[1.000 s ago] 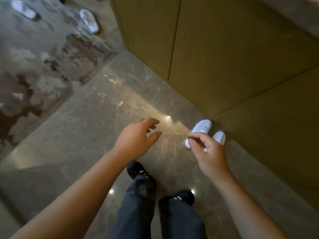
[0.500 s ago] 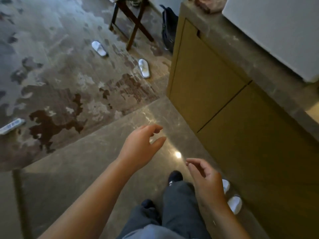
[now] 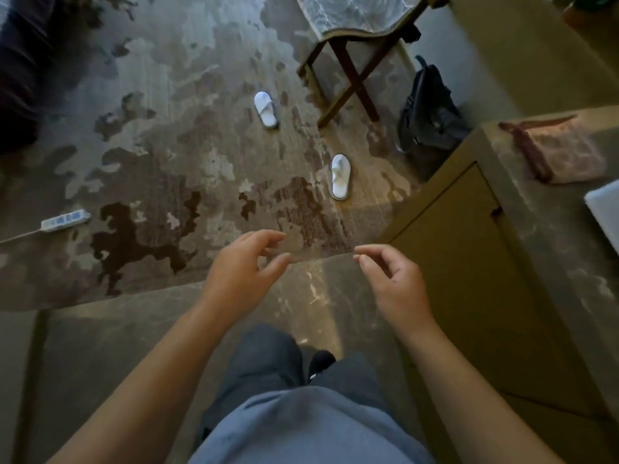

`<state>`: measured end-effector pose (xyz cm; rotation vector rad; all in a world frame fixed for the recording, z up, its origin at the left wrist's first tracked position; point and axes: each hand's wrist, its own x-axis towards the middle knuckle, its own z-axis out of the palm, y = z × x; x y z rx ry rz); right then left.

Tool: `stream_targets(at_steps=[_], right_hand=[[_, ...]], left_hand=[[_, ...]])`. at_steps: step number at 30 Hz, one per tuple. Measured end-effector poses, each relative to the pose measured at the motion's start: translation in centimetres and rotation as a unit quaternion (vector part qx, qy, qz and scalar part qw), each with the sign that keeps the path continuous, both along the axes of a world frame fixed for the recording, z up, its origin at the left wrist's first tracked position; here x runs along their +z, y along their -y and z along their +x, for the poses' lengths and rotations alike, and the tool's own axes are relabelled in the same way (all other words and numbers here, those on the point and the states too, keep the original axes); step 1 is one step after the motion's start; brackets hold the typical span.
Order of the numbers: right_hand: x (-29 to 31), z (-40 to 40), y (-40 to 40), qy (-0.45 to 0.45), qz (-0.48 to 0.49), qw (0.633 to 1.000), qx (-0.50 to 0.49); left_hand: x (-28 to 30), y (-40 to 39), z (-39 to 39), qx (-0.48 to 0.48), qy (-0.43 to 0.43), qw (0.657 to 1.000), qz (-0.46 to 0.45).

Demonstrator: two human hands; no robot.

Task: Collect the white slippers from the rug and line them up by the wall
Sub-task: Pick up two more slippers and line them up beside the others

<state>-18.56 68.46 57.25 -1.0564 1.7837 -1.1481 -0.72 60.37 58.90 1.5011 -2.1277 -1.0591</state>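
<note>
Two white slippers lie apart on the patterned rug [image 3: 160, 169]. The nearer slipper [image 3: 340, 176] is close to the rug's right edge, by the cabinet corner. The farther slipper [image 3: 265, 109] lies left of a wooden stand's legs. My left hand [image 3: 239, 274] hovers over the rug's near edge, fingers curled and apart, holding nothing. My right hand [image 3: 393, 284] floats beside it in front of the cabinet, also with nothing in it. Both hands are well short of either slipper.
A tan cabinet [image 3: 469, 262] with a stone top runs along the right. A folding wooden stand [image 3: 348, 78] and a black backpack [image 3: 430, 112] sit beyond it. A white power strip [image 3: 65, 220] lies on the rug at left. A pink cloth [image 3: 562, 152] rests on the cabinet top.
My right hand let go of the slippers set by the cabinet and lifted away. The view swung up toward the rug, so the two remaining slippers are nearer and the placed pair is out of view.
</note>
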Motion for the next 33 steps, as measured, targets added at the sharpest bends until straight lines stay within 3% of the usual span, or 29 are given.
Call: stream_targets(at_steps=[7, 14, 20, 28, 33], right_hand=[[-0.9, -2.2, 18.5, -0.015, -0.015, 0.999, 0.034], [-3.7, -5.8, 32.1, -0.028, 0.038, 0.996, -0.074], [-9.0, -12.2, 39.2, -0.02, 0.127, 0.976, -0.176], [-24.6, -22.8, 49.9, 0.033, 0.202, 0.946, -0.25], [-36.5, -26.5, 54.9, 0.002, 0.227, 0.936, -0.27]], left_hand=[[-4.1, 13.3, 0.9, 0.097, 0.008, 0.994, 0.048], [-4.2, 33.6, -4.8, -0.022, 0.036, 0.998, 0.036], [-6.8, 45.2, -11.5, -0.109, 0.092, 0.987, 0.069], [-21.4, 58.4, -23.5, -0.17, 0.207, 0.96, 0.08], [-33.2, 63.6, -31.1, -0.233, 0.25, 0.937, 0.079]])
